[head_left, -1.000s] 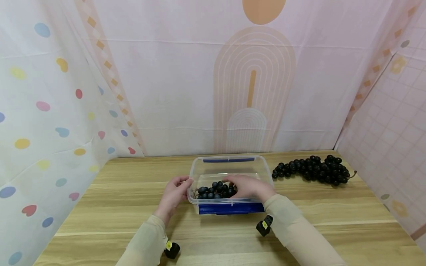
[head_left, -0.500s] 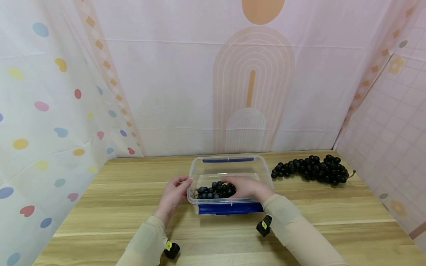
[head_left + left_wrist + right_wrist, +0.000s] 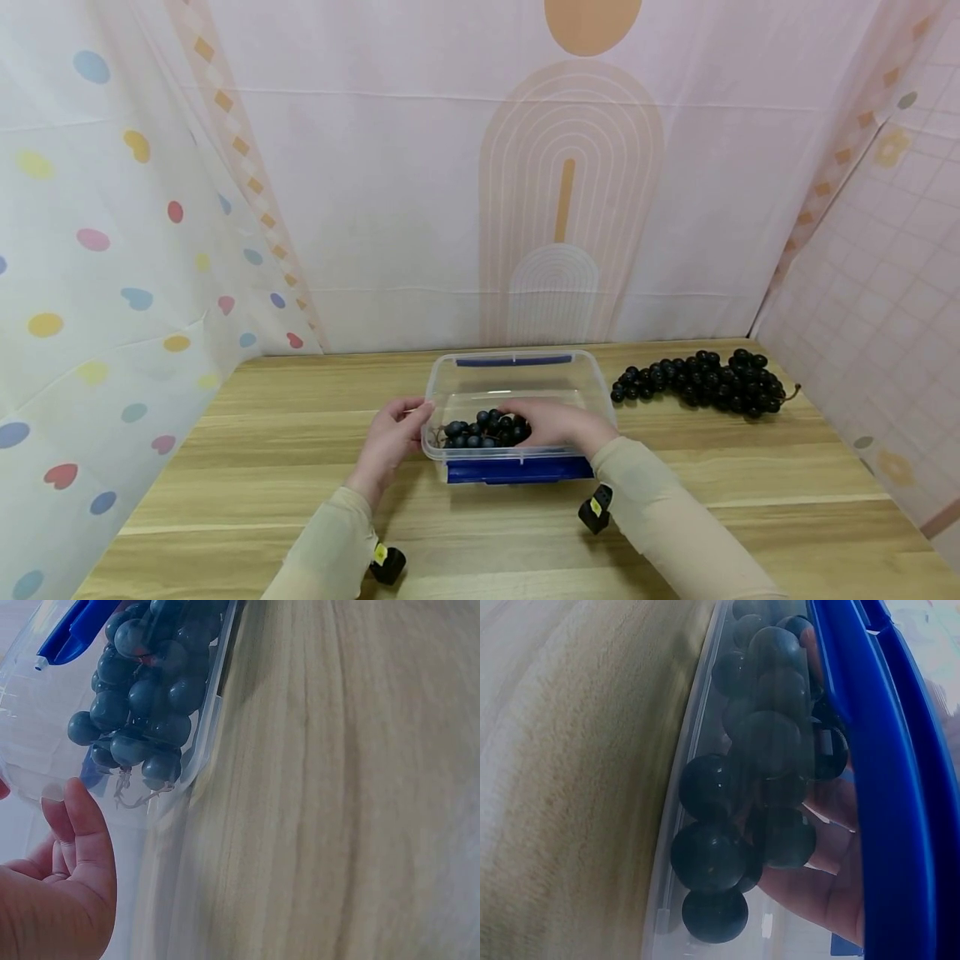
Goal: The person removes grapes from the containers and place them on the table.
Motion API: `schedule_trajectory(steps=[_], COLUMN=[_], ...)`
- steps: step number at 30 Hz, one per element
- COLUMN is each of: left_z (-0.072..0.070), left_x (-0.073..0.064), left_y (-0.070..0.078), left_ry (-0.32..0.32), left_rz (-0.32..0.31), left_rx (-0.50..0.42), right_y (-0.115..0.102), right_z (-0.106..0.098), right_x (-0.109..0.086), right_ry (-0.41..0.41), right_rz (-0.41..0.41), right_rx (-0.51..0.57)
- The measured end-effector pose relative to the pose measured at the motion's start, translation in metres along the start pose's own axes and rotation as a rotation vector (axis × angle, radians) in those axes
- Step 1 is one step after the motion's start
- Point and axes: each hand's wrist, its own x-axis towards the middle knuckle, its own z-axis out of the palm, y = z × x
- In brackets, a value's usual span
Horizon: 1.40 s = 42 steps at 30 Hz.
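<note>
A clear plastic food container with blue clips stands on the wooden table without a lid on it. My left hand holds its left end, thumb at the rim; in the left wrist view the fingertips meet the outer wall. Inside lies a bunch of dark grapes, its pale stem toward the left end. My right hand reaches over the rim and grips the bunch from the right. Through the clear front in the right wrist view, the fingers curve behind the grapes.
A second, longer bunch of black grapes lies on the table to the right of the container, its stem pointing right. Patterned cloth hangs behind the table and along both sides.
Both hands, the container and the grapes hold nearly still. The whole head view has shifted very slightly.
</note>
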Motion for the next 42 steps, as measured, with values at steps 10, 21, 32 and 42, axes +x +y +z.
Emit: schedule_trajectory(steps=[10, 21, 32, 42], left_z=[-0.0001, 0.0000, -0.0001, -0.0002], left_x=[0.0005, 0.0010, 0.0000, 0.0005], left_y=[-0.0002, -0.0005, 0.0013, -0.0002], left_ry=[-0.001, -0.002, -0.007, -0.004], left_rz=[-0.007, -0.010, -0.013, -0.009], left_rx=[-0.011, -0.011, -0.003, 0.000], right_y=[-0.0001, -0.0007, -0.0014, -0.0034], right_z=[-0.0012, -0.0018, -0.0026, -0.0032], right_x=[-0.0003, -0.0005, -0.0001, -0.0011], right_ry=[-0.011, -0.030, -0.034, -0.056], right_rz=[-0.038, -0.032, -0.042, -0.033], right_rx=[0.030, 0.076, 0.059, 0.042])
